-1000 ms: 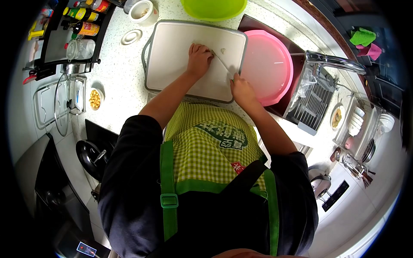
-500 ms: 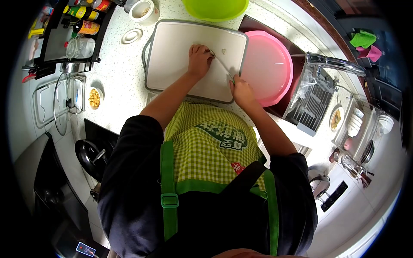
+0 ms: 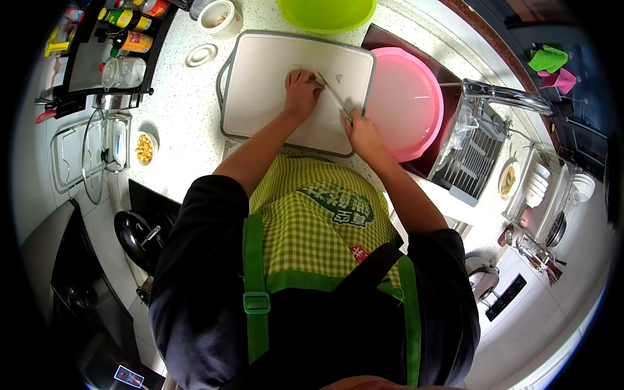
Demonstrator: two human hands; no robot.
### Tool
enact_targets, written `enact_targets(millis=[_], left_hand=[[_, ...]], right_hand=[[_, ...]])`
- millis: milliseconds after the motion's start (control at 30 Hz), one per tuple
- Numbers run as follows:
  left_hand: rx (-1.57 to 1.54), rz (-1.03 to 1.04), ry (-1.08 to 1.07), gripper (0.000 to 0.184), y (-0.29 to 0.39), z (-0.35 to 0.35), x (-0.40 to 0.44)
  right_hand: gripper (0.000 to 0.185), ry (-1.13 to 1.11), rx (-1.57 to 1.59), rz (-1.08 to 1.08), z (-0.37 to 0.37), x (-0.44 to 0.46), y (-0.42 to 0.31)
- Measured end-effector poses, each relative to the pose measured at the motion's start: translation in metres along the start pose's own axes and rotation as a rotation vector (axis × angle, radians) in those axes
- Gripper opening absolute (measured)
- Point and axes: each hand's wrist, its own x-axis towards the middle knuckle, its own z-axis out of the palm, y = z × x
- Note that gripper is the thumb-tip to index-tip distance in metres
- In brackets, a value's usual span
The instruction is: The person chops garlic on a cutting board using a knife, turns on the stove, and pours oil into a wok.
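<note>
My right hand (image 3: pixel 363 136) is closed round the green handle of a knife (image 3: pixel 335 97). The blade slants up and left across the pale cutting board (image 3: pixel 260 78), its tip beside the fingers of my left hand (image 3: pixel 302 94). Those fingers are curled and pressed down on the board. Whatever lies under them is hidden, though a small pale bit shows at the fingertips. A small whitish piece (image 3: pixel 339 78) lies apart, to the right of the knife tip.
A pink basin (image 3: pixel 409 104) stands right of the board, by the sink with its faucet (image 3: pixel 507 94). Behind are a green bowl (image 3: pixel 328 16), a white jar (image 3: pixel 220 21) and its lid (image 3: pixel 201 55). A small bowl of nuts (image 3: pixel 145 149) sits at left.
The knife blade and my left fingers have shifted very slightly at the same spot on the board. The whole view has moved by a hair; the other things stay put.
</note>
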Motion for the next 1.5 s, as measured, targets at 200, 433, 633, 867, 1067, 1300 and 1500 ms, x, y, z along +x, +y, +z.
enact_targets(millis=[200,433,633,867,1067,1300,1500], left_hand=[[-0.01,0.012,0.037,0.009,0.002,-0.001,0.0],[-0.019,0.011,0.039,0.009,0.001,0.0,0.0],[-0.012,-0.007,0.032,0.007,0.003,0.002,-0.001],[0.0,-0.055,0.072,0.02,0.005,-0.007,-0.002],[0.073,-0.043,0.129,0.032,-0.009,-0.017,-0.001],[0.06,-0.122,-0.103,0.012,-0.003,-0.016,0.015],[-0.121,0.006,-0.056,0.006,0.006,-0.002,0.006]], right_hand=[[0.027,0.016,-0.018,0.015,-0.002,-0.008,0.0],[0.027,-0.012,-0.041,0.009,-0.006,-0.011,0.0],[0.025,-0.03,-0.019,0.024,-0.003,-0.006,-0.003],[0.025,0.068,0.057,-0.003,0.009,0.005,0.002],[0.026,-0.071,0.05,0.032,-0.007,-0.02,-0.006],[0.024,0.078,0.079,0.086,0.003,-0.011,0.01],[0.023,0.079,0.125,0.079,-0.02,-0.017,0.002]])
